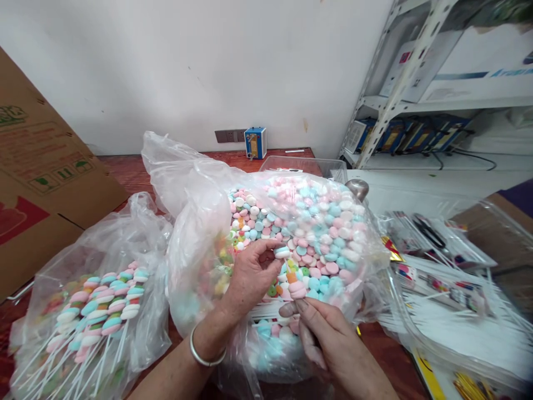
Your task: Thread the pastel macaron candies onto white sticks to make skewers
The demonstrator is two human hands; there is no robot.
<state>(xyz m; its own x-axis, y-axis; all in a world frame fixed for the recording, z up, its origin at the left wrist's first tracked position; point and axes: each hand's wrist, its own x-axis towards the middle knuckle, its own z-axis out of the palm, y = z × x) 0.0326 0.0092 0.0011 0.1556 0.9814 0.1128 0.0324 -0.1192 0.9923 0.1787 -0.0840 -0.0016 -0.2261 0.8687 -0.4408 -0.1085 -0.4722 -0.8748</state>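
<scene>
A big clear plastic bag lies open in front of me, full of small round pink, blue and white candies. My left hand, with a silver bangle on its wrist, pinches one blue-and-white candy at the bag's mouth. Just below it, my right hand grips a thin white stick with a few candies threaded on it, pink at the bottom and orange above. The stick's lower part is hidden in my fingers.
At the left, another clear bag holds several finished candy sticks. A brown cardboard box stands behind it. Loose white sticks lie in a clear tray at the right. A metal shelf stands at the back right.
</scene>
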